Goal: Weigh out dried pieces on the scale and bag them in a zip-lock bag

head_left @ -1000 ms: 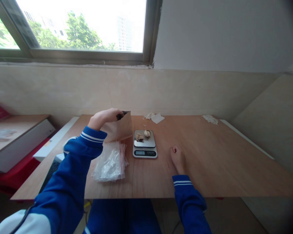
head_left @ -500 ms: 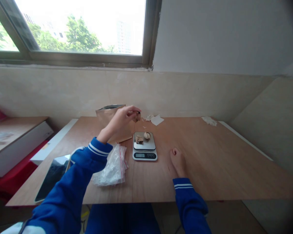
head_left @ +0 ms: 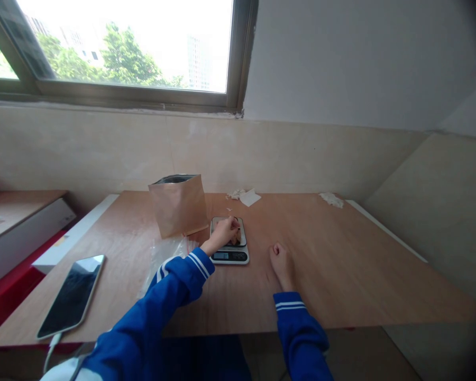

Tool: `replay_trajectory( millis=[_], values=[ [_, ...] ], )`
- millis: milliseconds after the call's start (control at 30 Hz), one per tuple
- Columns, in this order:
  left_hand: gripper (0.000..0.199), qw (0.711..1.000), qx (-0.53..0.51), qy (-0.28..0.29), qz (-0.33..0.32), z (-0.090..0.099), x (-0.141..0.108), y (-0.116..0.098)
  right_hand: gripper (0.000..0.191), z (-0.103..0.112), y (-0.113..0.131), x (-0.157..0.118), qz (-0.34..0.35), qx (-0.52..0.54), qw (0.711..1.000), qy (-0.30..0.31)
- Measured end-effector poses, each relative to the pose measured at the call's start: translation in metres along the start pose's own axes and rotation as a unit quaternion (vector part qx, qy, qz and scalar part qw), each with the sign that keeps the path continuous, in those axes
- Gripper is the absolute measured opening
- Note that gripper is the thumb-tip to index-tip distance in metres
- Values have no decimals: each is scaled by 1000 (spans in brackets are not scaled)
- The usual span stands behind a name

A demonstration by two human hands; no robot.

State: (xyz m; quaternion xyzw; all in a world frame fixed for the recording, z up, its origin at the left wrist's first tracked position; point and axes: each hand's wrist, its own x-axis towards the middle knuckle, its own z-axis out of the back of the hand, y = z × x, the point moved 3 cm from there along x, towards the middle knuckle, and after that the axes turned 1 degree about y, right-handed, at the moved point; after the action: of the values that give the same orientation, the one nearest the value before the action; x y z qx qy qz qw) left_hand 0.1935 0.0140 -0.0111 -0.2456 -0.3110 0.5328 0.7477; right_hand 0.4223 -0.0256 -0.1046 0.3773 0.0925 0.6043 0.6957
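My left hand point(head_left: 225, 232) reaches over the metal plate of a small digital kitchen scale point(head_left: 244, 256). Its fingers are pinched on a brown dried piece point(head_left: 237, 239) that looks like a dried mushroom. The hand hides most of the plate and the other tan pieces on it; whether the held piece touches the plate, I cannot tell. The scale's lit display shows partly beside my wrist. To the right of the scale, my right hand point(head_left: 282, 264) rests on the table, curled into a fist with nothing visible in it.
An open brown kraft pouch point(head_left: 180, 207) stands behind and left of the scale. Clear zip bags point(head_left: 166, 256) lie under my left forearm. A phone point(head_left: 72, 296) with a cable is at the left edge. White paper scraps point(head_left: 249, 197) and crumpled tissue point(head_left: 331, 199) lie along the back.
My left hand has come down and forward from beside the pouch to the scale's plate, still pinching the brown piece. My right hand stays in a fist on the table.
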Motion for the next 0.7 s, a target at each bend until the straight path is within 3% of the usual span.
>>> replay_trajectory(
  millis=[167,433,700],
  values=[
    [13,998,36,-42,-14,13,-4,-3,27,1,1,-1,1,-7,1000,2],
    [15,988,12,-151,-41,61,-4,4,29,1,1,-1,3,-21,1000,9],
    [16,986,0,-166,-30,76,-8,14,27,1,2,-1,3,-19,1000,4]
  ],
)
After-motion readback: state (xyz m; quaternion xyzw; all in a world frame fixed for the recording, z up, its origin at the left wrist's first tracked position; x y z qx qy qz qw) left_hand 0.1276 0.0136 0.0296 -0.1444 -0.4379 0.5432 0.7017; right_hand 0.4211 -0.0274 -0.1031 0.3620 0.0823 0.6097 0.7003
